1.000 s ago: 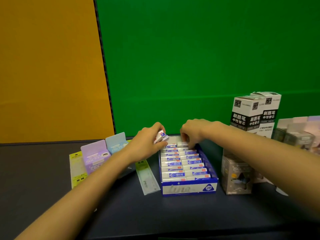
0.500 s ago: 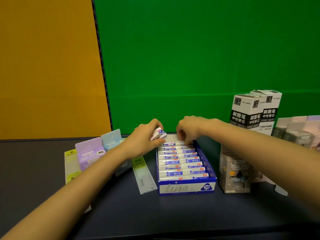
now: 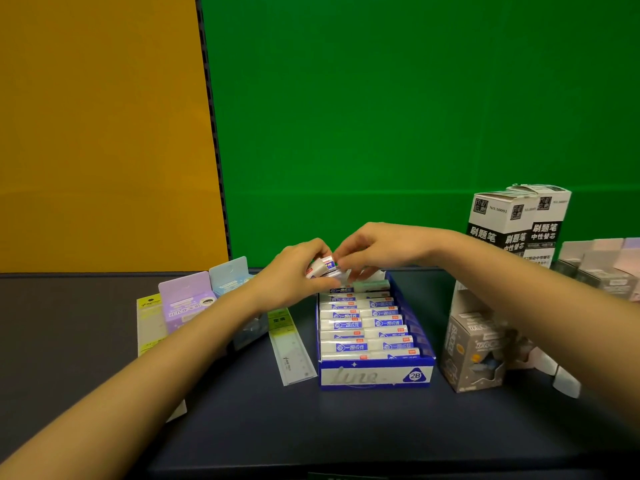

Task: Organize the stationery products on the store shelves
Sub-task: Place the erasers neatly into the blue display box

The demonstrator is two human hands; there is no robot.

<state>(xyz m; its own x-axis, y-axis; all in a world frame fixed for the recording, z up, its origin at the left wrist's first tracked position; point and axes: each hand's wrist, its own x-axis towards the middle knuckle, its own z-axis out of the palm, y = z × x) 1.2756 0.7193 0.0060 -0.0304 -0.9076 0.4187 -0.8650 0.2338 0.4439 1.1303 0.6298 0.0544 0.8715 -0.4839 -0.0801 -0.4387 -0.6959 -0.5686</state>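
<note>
A blue display box (image 3: 375, 375) marked 2B stands on the dark shelf, filled with rows of white erasers (image 3: 360, 332) in blue and white sleeves. My left hand (image 3: 294, 271) holds a couple of erasers (image 3: 323, 266) just above the box's far left corner. My right hand (image 3: 377, 249) meets it there, its fingertips pinching the same erasers from the right. A pale green eraser (image 3: 370, 285) lies at the back of the box under my right fingers.
Left of the box lie a clear ruler (image 3: 291, 351), a purple pack (image 3: 187, 301), a light blue pack (image 3: 230, 275) and a yellow pack (image 3: 150, 323). To the right stand a grey box (image 3: 472, 355) and tall black-and-white refill boxes (image 3: 516, 223). Green and orange panels rise behind.
My right hand has lifted out of the back of the box and moved left to meet my left hand at the held erasers. My left hand has stayed about where it was.
</note>
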